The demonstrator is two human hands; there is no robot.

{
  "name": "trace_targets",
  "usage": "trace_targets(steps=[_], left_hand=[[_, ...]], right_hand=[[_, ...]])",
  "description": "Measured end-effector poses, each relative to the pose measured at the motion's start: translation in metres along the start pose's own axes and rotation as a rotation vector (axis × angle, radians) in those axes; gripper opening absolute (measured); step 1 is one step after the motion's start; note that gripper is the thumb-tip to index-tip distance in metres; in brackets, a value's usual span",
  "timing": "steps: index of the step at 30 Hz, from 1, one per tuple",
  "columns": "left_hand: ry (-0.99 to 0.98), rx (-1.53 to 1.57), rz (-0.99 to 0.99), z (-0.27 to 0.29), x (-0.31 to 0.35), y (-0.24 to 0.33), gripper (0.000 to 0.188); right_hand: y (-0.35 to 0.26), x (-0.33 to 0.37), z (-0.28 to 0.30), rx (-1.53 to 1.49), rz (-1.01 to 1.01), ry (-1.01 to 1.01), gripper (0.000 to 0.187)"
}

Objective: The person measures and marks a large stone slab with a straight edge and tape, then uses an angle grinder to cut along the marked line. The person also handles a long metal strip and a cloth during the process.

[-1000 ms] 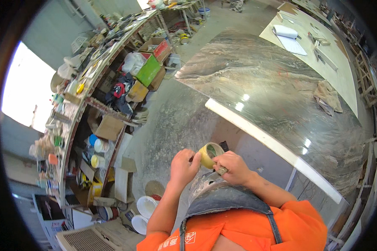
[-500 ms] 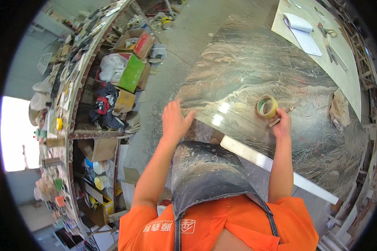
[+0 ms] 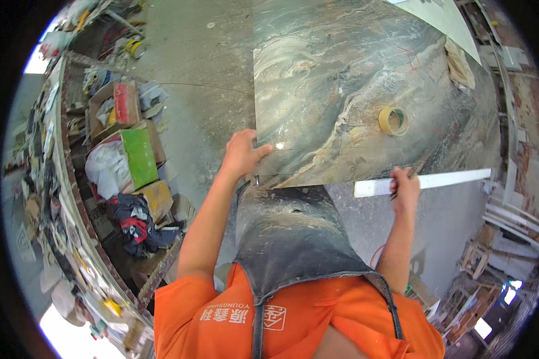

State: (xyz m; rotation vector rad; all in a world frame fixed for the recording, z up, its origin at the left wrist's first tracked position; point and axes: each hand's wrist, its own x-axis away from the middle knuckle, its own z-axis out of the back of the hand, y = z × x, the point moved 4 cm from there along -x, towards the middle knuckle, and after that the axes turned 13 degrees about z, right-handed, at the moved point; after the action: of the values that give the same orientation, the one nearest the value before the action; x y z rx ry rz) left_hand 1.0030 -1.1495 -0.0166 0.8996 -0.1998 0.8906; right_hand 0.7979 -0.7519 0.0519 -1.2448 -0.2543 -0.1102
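Veined stone slab (image 3: 317, 90): horiz., directly ahead of leather-like apron (image 3: 299, 257). L hand (image 3: 242, 154): at slab's L edge, thumb spread wide from fingers; whether clamped on edge, cannot tell. R hand (image 3: 406, 189): closed on small dark obj. (image 3: 393, 195), type unclear, over white strip (image 3: 452, 179) nr. slab's front edge. Tape roll (image 3: 384, 122): on slab.

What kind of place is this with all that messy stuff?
Probably a stone-working workshop: there's a big, flat, grey-brown marble-patterned slab, a long black apron smeared with pale dust, and a bright green cardboard box among cluttered shelves.
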Motion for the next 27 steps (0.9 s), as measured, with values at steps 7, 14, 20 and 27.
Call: trace_targets(steps=[7,14,20,27], left_hand=[[-0.435,0.223,-0.191,0.036,-0.017,-0.025,0.046],[-0.625,0.358,-0.013,0.037,0.003,-0.054,0.049],[-0.855,0.178,-0.087,0.008,-0.005,-0.052,0.034],[-0.869,0.048,-0.324,-0.003,-0.014,-0.045,0.037]], right_hand=[[-0.018,0.105,-0.105,0.044,-0.104,-0.285,0.014],[-0.034,0.172,-0.179,0.316,0.111,-0.690,0.025],[-0.041,0.209,-0.217,0.785,0.325,-0.717,0.031],[-0.038,0.237,-0.244,0.880,0.286,-0.557,0.031]])
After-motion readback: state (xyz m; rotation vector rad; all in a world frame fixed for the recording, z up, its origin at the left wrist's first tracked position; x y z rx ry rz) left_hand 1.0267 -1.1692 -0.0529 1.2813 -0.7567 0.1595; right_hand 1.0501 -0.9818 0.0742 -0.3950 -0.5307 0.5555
